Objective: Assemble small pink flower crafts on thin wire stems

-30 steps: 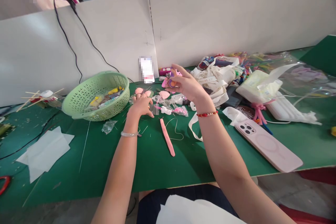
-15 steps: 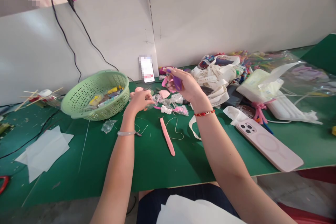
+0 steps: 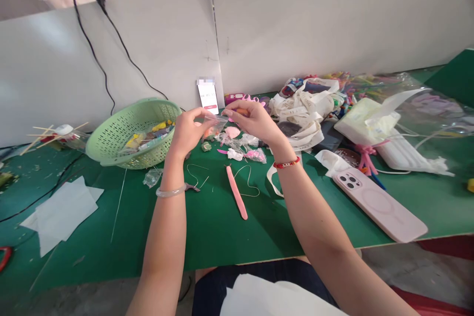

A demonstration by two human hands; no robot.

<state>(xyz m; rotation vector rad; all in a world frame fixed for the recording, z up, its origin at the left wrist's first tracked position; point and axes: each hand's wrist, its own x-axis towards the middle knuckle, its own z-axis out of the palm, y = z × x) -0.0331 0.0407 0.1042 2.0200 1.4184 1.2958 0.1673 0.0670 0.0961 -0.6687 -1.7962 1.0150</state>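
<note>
My left hand (image 3: 190, 131) pinches a small clear plastic bag (image 3: 217, 122) at its left side. My right hand (image 3: 254, 119) meets it from the other side, thumb and fingers closed on the bag's edge. Something orange (image 3: 242, 111) shows among the right fingers; its kind is unclear. Below the hands lie small clear packets, a pink lump (image 3: 232, 132) and a bright pink packet (image 3: 256, 155). Nearer me, a long pink strip (image 3: 236, 192) lies flat beside a thin curved thread (image 3: 255, 194).
A green basket (image 3: 99, 150) with colourful packets stands left, beyond white paper sheets (image 3: 62, 215). A lit phone (image 3: 207, 96) leans on the white partition (image 3: 314, 15). White ribbon (image 3: 303, 108), a tissue pack (image 3: 365, 121) and a pink phone (image 3: 381, 205) occupy the right side.
My right hand has turned and moved left and down toward the left hand; the purple thing in it no longer shows. My left hand has risen slightly, and the clear bag is now between both hands.
</note>
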